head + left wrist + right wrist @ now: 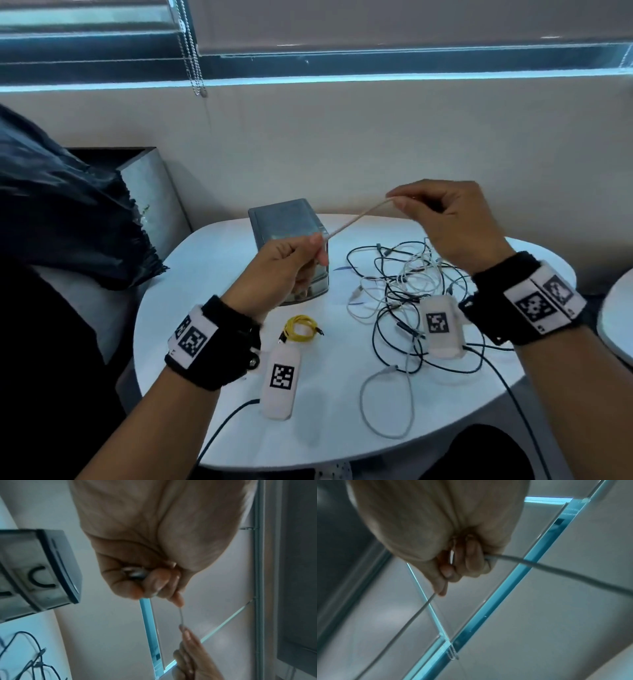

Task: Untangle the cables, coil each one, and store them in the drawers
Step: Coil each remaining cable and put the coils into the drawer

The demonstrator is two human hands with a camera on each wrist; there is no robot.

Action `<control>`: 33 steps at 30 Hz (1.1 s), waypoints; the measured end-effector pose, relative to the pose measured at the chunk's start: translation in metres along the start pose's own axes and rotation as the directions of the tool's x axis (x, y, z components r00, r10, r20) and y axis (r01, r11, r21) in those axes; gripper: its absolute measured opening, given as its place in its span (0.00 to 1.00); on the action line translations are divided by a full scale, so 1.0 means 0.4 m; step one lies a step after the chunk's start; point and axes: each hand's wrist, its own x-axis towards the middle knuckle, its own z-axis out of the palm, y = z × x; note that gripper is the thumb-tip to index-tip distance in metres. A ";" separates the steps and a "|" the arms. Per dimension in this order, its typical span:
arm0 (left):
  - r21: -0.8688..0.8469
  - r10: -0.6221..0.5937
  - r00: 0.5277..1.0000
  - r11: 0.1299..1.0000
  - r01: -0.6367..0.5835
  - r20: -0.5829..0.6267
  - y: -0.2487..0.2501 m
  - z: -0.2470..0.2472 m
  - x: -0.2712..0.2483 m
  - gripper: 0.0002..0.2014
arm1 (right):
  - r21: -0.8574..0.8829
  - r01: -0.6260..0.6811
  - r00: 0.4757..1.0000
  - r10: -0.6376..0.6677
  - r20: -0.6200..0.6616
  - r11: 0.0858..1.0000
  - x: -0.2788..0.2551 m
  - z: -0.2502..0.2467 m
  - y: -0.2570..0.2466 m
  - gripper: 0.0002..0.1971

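Both hands hold one pale cable [356,216] stretched taut between them above the table. My left hand [291,260] pinches its lower end, with a plug [135,573] tucked in the curled fingers. My right hand [442,219] pinches the upper end between thumb and forefinger, and the cable [556,569] trails off past the palm. A tangle of black and white cables [411,291] lies on the white table [205,274] under the right hand. A coiled yellow cable [301,328] rests in front of the grey drawer unit [287,226].
A black bag [61,219] over a grey bin stands at the left. A loose white cable loop [387,401] lies near the table's front edge. A second white surface [616,322] shows at the right edge. The wall and window blind sit behind the table.
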 end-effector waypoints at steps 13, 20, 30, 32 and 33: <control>-0.239 -0.001 0.963 0.969 -0.066 -0.270 -0.053 -0.031 -0.004 0.17 | -0.118 0.034 0.708 0.060 0.704 0.992 -0.245 0.211 -0.050 0.14; 0.126 0.023 0.998 0.991 -0.031 0.061 -0.071 0.011 -0.092 0.20 | -0.008 -0.083 0.922 0.080 0.378 0.997 -0.125 0.126 -0.031 0.08; -0.230 0.038 0.962 0.968 -0.103 -0.271 -0.094 -0.013 -0.006 0.13 | -0.126 -0.263 0.666 0.275 0.694 0.957 -0.271 0.254 0.037 0.14; 0.081 0.076 0.944 0.995 -0.053 -0.321 -0.145 -0.036 -0.003 0.13 | -0.119 -0.306 0.579 0.284 0.765 0.944 -0.274 0.225 -0.004 0.13; 0.190 0.075 0.956 0.982 -0.020 -0.284 -0.170 -0.044 -0.008 0.13 | -0.105 -0.328 0.584 0.289 0.759 0.939 -0.264 0.205 -0.021 0.12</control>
